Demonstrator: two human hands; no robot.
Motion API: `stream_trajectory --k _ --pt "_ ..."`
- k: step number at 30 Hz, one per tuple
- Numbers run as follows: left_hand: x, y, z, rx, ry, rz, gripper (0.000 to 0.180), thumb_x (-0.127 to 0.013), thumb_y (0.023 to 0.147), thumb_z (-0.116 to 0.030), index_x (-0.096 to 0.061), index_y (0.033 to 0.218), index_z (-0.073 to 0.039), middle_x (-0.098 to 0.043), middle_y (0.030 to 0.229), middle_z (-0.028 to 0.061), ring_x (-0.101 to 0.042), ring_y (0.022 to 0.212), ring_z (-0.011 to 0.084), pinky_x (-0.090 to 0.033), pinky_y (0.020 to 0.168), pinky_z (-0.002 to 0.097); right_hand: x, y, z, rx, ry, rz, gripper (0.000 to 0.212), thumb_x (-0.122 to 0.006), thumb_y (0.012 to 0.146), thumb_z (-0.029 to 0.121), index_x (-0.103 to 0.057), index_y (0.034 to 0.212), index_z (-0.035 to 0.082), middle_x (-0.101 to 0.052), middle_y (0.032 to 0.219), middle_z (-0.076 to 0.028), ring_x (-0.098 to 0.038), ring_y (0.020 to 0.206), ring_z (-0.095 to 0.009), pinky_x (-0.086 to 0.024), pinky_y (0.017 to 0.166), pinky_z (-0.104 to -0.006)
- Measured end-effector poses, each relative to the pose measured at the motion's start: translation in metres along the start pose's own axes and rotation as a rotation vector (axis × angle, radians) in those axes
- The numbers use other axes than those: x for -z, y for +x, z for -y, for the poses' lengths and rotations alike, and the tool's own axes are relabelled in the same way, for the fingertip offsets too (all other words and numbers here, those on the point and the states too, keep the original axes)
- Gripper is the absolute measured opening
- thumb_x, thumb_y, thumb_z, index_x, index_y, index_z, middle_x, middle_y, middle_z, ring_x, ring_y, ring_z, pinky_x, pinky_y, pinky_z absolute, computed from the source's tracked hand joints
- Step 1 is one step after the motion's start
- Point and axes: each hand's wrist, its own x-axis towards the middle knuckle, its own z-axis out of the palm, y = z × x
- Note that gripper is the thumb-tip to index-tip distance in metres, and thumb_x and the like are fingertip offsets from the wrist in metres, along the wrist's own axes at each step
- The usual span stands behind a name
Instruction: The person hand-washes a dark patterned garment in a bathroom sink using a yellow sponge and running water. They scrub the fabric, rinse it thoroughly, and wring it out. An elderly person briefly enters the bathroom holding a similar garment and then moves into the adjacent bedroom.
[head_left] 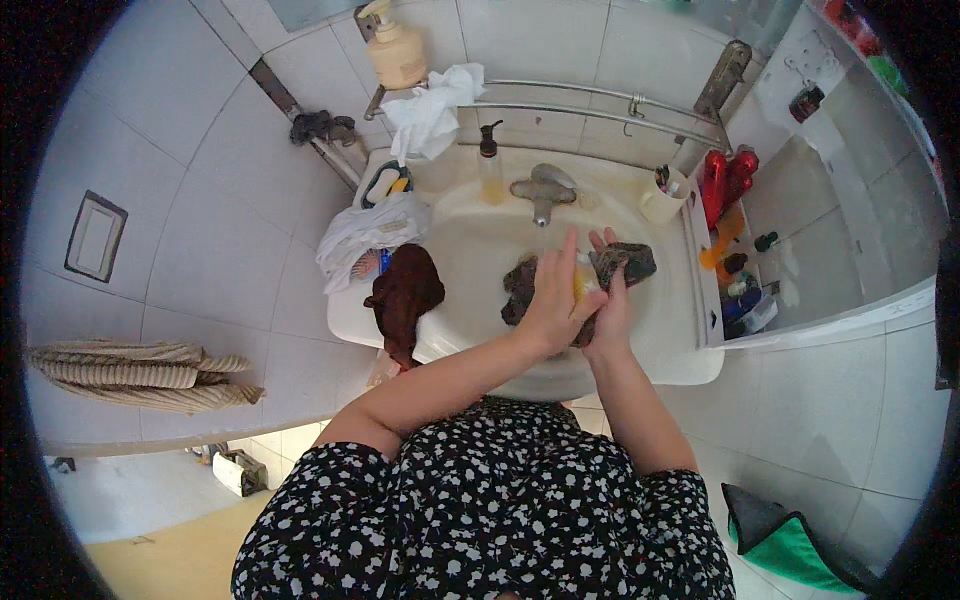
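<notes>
Over the white sink [470, 240], both of my hands are close together below the faucet [543, 192]. My left hand [552, 305], its fingers long and nearly straight, presses a yellow bar that looks like soap [582, 280] toward the cloth. A dark, wet, bunched cloth [628, 262] lies across my right hand [608, 318], whose thumb and fingers close round it. Part of this cloth hangs below between the hands. Another dark wet cloth [518, 287] sits in the basin beside my left hand. The kind of garment cannot be made out.
A dark brown cloth [407, 300] drapes over the sink's left edge, beside a white plastic bag [365, 235] and a soap dish [385, 185]. A pump bottle [491, 170] and a cup [664, 195] stand behind the basin. An open cabinet [800, 230] borders the right side.
</notes>
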Motion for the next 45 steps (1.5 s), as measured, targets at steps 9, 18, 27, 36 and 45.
stream_trajectory --k 9,18,27,36,45 --pt "-0.049 0.013 0.017 0.256 -0.291 0.058 0.065 -0.043 0.092 -0.037 -0.017 0.135 0.004 -0.039 0.12 0.0232 -0.039 0.109 0.0328 -0.026 0.1 0.0353 0.008 -0.007 0.019 0.172 -0.382 -0.165 0.043 -0.037 0.096 0.031 -0.035 0.132 0.008 -0.04 0.132 -0.006 -0.039 0.118 -0.017 -0.031 0.1 -0.0321" --pt "-0.038 0.058 0.02 1.063 -1.178 0.285 0.075 -0.028 0.085 -0.065 -0.042 0.12 0.001 -0.057 0.109 0.0133 -0.055 0.098 0.0235 -0.042 0.09 0.0368 0.087 -0.014 0.059 0.094 0.191 -0.435 0.031 -0.042 0.093 0.02 -0.045 0.122 0.009 -0.056 0.103 -0.009 -0.055 0.092 -0.025 -0.048 0.081 -0.0414" --pt "-0.166 0.103 0.047 1.086 -1.259 0.382 0.046 -0.05 0.087 -0.043 -0.042 0.113 -0.005 -0.058 0.096 0.0123 -0.06 0.085 0.0264 -0.05 0.075 0.044 0.147 -0.073 0.067 -0.008 0.336 -0.41 0.033 -0.038 0.093 0.022 -0.042 0.123 0.008 -0.051 0.115 -0.009 -0.049 0.107 -0.027 -0.039 0.095 -0.0448" --pt "-0.172 0.103 0.029 0.885 -0.555 0.25 0.048 -0.052 0.088 -0.035 -0.04 0.126 -0.008 -0.051 0.116 0.0088 -0.046 0.111 0.0216 -0.04 0.091 0.0375 0.133 -0.06 0.072 -0.052 0.218 -0.33 0.04 -0.04 0.093 0.023 -0.036 0.129 0.008 -0.05 0.115 -0.009 -0.049 0.107 -0.027 -0.038 0.096 -0.0447" --pt "-0.032 -0.01 0.054 0.443 -0.67 0.867 0.066 -0.048 0.085 -0.05 -0.038 0.131 -0.003 -0.051 0.12 0.015 -0.047 0.111 0.0224 -0.033 0.098 0.0332 0.021 -0.005 0.116 -0.044 0.261 -0.046 0.037 -0.041 0.091 0.025 -0.046 0.122 0.007 -0.057 0.102 -0.008 -0.056 0.093 -0.024 -0.046 0.082 -0.0417"
